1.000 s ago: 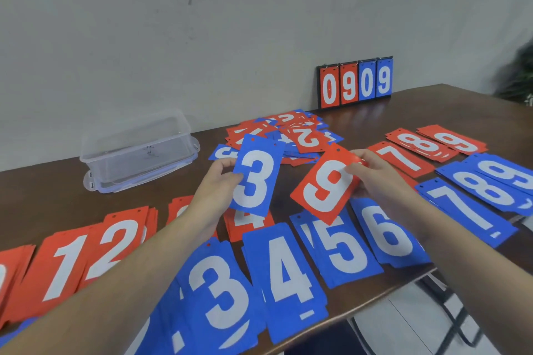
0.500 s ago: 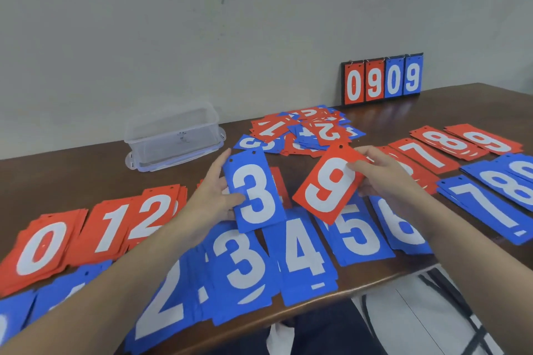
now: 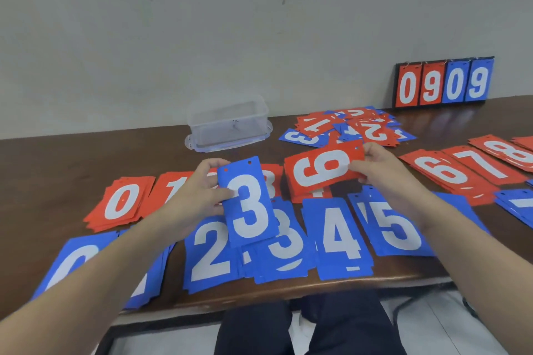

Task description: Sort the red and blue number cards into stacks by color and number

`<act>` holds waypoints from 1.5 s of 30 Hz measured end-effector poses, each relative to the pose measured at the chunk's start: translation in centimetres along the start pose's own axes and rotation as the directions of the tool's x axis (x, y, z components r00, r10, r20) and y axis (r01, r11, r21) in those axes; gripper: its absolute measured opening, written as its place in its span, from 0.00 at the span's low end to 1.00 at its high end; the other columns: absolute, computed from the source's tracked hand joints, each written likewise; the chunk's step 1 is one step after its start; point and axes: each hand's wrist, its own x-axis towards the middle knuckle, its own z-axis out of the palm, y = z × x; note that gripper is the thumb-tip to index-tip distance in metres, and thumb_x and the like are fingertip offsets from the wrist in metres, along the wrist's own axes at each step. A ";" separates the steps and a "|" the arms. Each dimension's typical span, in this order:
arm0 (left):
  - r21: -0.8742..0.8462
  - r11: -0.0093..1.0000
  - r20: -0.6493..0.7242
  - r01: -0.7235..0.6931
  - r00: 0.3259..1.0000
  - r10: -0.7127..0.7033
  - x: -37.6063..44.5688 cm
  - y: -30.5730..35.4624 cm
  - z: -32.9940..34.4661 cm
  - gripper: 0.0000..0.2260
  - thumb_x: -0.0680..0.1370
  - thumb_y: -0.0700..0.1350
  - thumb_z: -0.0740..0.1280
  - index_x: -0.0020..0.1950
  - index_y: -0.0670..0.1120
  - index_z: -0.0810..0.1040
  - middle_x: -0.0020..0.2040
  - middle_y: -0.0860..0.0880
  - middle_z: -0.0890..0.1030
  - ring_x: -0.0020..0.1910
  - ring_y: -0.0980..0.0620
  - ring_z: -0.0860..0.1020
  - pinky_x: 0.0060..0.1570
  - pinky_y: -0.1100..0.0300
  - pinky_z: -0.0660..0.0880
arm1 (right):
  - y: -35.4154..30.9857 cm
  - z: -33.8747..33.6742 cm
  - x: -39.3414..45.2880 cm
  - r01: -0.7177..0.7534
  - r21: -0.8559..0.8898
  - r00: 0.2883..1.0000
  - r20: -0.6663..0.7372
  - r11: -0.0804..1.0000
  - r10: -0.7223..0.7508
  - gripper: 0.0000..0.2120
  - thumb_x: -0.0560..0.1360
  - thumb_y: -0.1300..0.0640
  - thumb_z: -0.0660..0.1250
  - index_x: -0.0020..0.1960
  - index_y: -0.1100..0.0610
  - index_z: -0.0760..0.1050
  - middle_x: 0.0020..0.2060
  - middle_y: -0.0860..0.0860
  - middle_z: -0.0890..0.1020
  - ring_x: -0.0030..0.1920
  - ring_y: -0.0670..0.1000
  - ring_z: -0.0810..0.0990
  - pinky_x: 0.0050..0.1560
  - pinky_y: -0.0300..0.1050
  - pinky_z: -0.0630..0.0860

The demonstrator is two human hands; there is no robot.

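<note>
Dark brown wooden tabletop [image 3: 72, 170], plain pale grey wall [image 3: 202, 37] right behind the tabletop, light floor [image 3: 432, 331] below the tabletop's near edge

A single head-worn wide-angle camera looks forward and down, close over the brown worktop [image 3: 72, 170], facing the pale wall [image 3: 202, 23] behind its far edge.
</note>
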 end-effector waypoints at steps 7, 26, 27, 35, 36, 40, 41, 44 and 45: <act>0.355 0.935 -0.004 0.020 1.000 -0.020 1.4 -1.4 2.2 0.11 0.78 0.42 0.71 0.56 0.47 0.71 0.50 0.46 0.86 0.47 0.49 0.85 0.47 0.47 0.83 | 0.8 -1.1 -0.5 0.010 0.095 0.999 0.033 0.995 -0.013 0.28 0.75 0.65 0.72 0.66 0.39 0.70 0.56 0.49 0.82 0.53 0.52 0.85 0.52 0.50 0.83; 0.786 0.540 0.203 -0.301 0.951 0.235 8.4 2.2 12.6 0.12 0.76 0.52 0.73 0.54 0.61 0.72 0.65 0.56 0.72 0.66 0.50 0.67 0.66 0.49 0.67 | 5.3 -12.0 -1.0 -0.065 0.112 0.954 -0.283 0.992 0.095 0.19 0.76 0.69 0.68 0.61 0.56 0.67 0.55 0.59 0.81 0.52 0.60 0.84 0.53 0.57 0.81; 0.783 0.538 0.218 -0.313 0.947 0.234 8.9 2.4 13.5 0.12 0.76 0.52 0.72 0.54 0.62 0.72 0.66 0.55 0.72 0.67 0.50 0.67 0.67 0.48 0.67 | 5.6 -12.8 -0.9 -0.073 0.072 0.951 -0.297 0.995 0.091 0.20 0.76 0.69 0.68 0.63 0.55 0.67 0.56 0.58 0.80 0.52 0.59 0.84 0.53 0.58 0.81; 0.756 0.515 0.350 -0.403 0.915 0.202 13.4 3.6 19.6 0.08 0.78 0.55 0.70 0.54 0.60 0.74 0.67 0.54 0.72 0.69 0.50 0.67 0.70 0.44 0.65 | 6.6 -18.5 1.9 -0.232 -0.131 0.868 -0.475 0.964 0.145 0.06 0.80 0.55 0.65 0.56 0.53 0.76 0.51 0.54 0.80 0.46 0.57 0.80 0.43 0.50 0.79; 0.754 0.515 0.356 -0.407 0.913 0.199 14.0 3.6 20.3 0.08 0.78 0.55 0.70 0.54 0.60 0.74 0.68 0.54 0.72 0.70 0.50 0.67 0.71 0.44 0.64 | 6.9 -19.0 2.5 -0.238 -0.174 0.866 -0.483 0.955 0.128 0.05 0.80 0.54 0.64 0.55 0.54 0.76 0.51 0.55 0.80 0.45 0.56 0.79 0.41 0.47 0.77; 0.758 0.501 0.367 -0.418 0.908 0.202 16.1 3.6 22.1 0.07 0.78 0.54 0.70 0.53 0.60 0.75 0.68 0.53 0.72 0.70 0.49 0.67 0.70 0.43 0.66 | 7.1 -19.4 4.5 -0.263 -0.330 0.878 -0.472 0.907 0.082 0.06 0.80 0.55 0.64 0.55 0.55 0.76 0.53 0.54 0.80 0.50 0.54 0.77 0.45 0.46 0.73; 0.762 0.497 0.364 -0.415 0.910 0.201 16.6 3.6 22.4 0.07 0.78 0.54 0.70 0.53 0.60 0.74 0.68 0.53 0.72 0.70 0.49 0.67 0.70 0.43 0.66 | 7.2 -19.4 4.8 -0.283 -0.388 0.884 -0.461 0.877 0.081 0.09 0.80 0.54 0.65 0.58 0.56 0.76 0.55 0.54 0.80 0.53 0.54 0.77 0.50 0.48 0.74; 0.766 0.498 0.353 -0.407 0.913 0.204 18.0 3.4 22.8 0.07 0.78 0.53 0.70 0.51 0.62 0.73 0.68 0.53 0.72 0.70 0.49 0.67 0.69 0.43 0.67 | 7.7 -19.5 5.6 -0.355 -0.571 0.891 -0.446 0.740 0.083 0.10 0.78 0.50 0.68 0.56 0.53 0.75 0.55 0.52 0.81 0.60 0.56 0.76 0.53 0.52 0.74; 0.770 0.495 0.347 -0.402 0.916 0.204 18.5 3.4 22.8 0.07 0.78 0.53 0.70 0.52 0.62 0.73 0.68 0.53 0.72 0.70 0.49 0.67 0.69 0.43 0.66 | 8.0 -19.6 5.9 -0.370 -0.619 0.891 -0.448 0.693 0.075 0.11 0.77 0.48 0.69 0.55 0.51 0.74 0.55 0.51 0.80 0.62 0.57 0.74 0.53 0.53 0.73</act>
